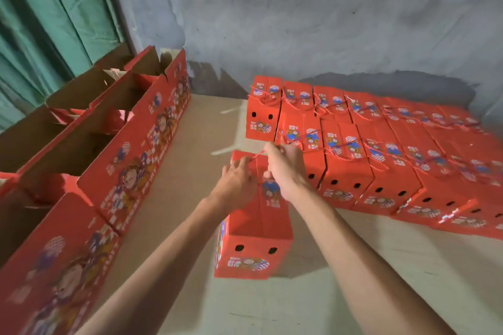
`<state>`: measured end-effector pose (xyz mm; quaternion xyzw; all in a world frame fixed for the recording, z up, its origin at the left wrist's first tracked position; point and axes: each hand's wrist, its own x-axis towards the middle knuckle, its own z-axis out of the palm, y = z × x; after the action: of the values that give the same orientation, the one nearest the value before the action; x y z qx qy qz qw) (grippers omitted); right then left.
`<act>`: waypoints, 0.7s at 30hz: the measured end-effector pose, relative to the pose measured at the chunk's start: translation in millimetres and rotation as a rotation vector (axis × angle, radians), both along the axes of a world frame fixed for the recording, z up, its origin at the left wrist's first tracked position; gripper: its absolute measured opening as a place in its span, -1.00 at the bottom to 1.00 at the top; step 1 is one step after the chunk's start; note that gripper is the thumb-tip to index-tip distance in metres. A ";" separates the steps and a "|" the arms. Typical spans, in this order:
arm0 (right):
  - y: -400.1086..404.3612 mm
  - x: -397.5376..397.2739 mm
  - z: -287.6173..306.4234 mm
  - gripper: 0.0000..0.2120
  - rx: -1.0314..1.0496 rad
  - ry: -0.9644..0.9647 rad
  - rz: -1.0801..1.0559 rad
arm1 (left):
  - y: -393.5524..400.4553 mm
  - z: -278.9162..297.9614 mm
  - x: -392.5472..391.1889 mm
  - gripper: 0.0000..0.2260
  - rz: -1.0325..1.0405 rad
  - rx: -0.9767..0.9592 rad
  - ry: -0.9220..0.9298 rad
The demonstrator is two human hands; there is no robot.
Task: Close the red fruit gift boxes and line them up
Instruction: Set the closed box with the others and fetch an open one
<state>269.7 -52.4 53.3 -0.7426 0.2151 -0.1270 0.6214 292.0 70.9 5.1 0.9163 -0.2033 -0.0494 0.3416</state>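
A red fruit gift box [251, 247] stands alone in the middle of the cardboard-covered floor, its top flaps folded shut. My left hand [236, 179] rests on the left half of its top with fingers spread. My right hand [283, 168] pinches the red-and-white rope handle [258, 154] above the far end of the lid. To the right, several closed red boxes [345, 171] with rope handles stand in tidy rows against the wall. On the left, a line of open red boxes [128, 149] shows brown insides with flaps standing up.
Flattened cardboard [196, 171] covers the floor between the open boxes and the closed rows. A grey concrete wall [326, 35] runs behind, and a green curtain [49, 13] hangs at the far left. Bare floor [408, 280] lies at the near right.
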 end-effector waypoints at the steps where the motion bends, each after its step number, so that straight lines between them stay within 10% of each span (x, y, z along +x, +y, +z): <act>1: 6.0 12.4 4.1 -0.68 0.012 -0.006 0.010 | 5.7 -6.0 6.6 -0.56 0.046 0.022 -0.019; 21: -39.3 243.8 -17.4 -0.74 -0.036 -0.095 -0.111 | -62.3 -45.4 212.8 -0.69 0.213 -0.236 0.030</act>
<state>513.5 -91.7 35.9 -0.7336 0.2240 -0.2002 0.6095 504.8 8.6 -40.3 0.8854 -0.1042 -0.0023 0.4529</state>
